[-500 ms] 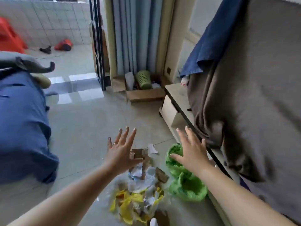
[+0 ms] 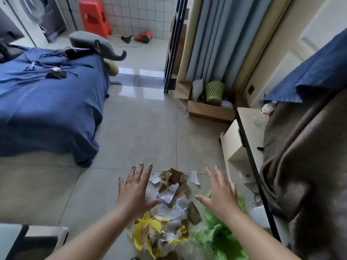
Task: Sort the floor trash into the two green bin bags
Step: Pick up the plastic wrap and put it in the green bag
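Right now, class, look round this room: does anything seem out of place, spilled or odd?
Yes. A trash pile of torn cardboard, clear plastic, paper and yellow scraps lies spilled on the floor beside the crumpled green bags. One white scrap lies apart from it. Both hands, left and right, hover open above, holding nothing.

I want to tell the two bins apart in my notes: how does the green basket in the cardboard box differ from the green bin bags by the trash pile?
The green basket is rigid, perforated and pale olive; the green bin bags are soft, crumpled and bright lime. The basket sits in a cardboard box by the curtain, far from both hands; the bags lie on the floor beside the trash pile, under the right hand. Both are green containers.
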Demonstrator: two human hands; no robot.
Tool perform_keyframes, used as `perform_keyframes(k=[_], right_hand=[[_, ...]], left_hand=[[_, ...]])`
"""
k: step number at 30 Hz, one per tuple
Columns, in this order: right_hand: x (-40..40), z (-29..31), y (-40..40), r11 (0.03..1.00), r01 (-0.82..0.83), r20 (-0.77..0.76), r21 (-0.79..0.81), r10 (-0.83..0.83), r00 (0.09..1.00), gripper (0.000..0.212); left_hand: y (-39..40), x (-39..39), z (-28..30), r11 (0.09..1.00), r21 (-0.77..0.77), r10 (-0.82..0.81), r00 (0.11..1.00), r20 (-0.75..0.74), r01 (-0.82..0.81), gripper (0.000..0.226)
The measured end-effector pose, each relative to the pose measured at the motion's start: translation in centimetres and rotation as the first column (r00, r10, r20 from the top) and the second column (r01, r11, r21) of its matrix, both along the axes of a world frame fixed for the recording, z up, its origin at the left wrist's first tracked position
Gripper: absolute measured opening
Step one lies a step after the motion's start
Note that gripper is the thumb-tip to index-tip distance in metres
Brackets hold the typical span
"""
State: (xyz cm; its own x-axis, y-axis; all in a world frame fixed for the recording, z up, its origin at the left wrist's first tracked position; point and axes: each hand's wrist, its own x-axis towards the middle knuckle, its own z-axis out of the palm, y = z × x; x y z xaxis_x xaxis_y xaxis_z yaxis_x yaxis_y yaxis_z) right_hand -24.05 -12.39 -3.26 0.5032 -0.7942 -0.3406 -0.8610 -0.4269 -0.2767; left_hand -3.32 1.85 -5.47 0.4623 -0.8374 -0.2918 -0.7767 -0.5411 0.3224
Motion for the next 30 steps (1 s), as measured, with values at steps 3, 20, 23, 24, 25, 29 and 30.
perform_keyframes(k=[3,20,23,24,25,29,30], right_hand=[[-2.5,-3.1,0.0,0.995,-0.07,-0.013,0.071,0.071,0.997,0.093],[-7.0,-40.4,4.0,0.974,-0.116,-0.061,0.196,0.13,0.99,0.088],[-6.4,-48.6,3.5,0.969,-0.144,-0.031,0.203,0.153,0.988,0.087],[-6.1,-51.2,3.1,0.968,-0.152,-0.024,0.2,0.16,0.987,0.087],[-5.7,-53.8,2.8,0.967,-0.168,-0.021,0.191,0.175,0.984,0.086],[-4.9,-62.6,2.3,0.923,-0.35,-0.028,0.158,0.358,0.933,0.081],[-4.8,-64.2,2.4,0.899,-0.411,-0.027,0.151,0.419,0.907,0.081]], left_hand=[[1.3,-3.6,-2.9,0.996,0.061,0.073,0.997,-0.036,-0.071,0.112],[6.4,-8.6,-39.7,0.962,0.26,0.098,0.994,-0.043,-0.084,0.103],[5.6,-8.0,-48.2,0.958,0.281,0.066,0.997,-0.03,-0.055,0.099],[5.1,-7.7,-50.9,0.96,0.277,0.055,0.998,-0.025,-0.046,0.098],[4.4,-7.4,-53.4,0.963,0.268,0.042,0.999,-0.023,-0.035,0.096],[0.8,-6.6,-61.3,0.973,0.225,-0.055,0.998,-0.022,0.059,0.09],[-0.1,-6.6,-62.7,0.972,0.217,-0.09,0.996,-0.02,0.092,0.09]])
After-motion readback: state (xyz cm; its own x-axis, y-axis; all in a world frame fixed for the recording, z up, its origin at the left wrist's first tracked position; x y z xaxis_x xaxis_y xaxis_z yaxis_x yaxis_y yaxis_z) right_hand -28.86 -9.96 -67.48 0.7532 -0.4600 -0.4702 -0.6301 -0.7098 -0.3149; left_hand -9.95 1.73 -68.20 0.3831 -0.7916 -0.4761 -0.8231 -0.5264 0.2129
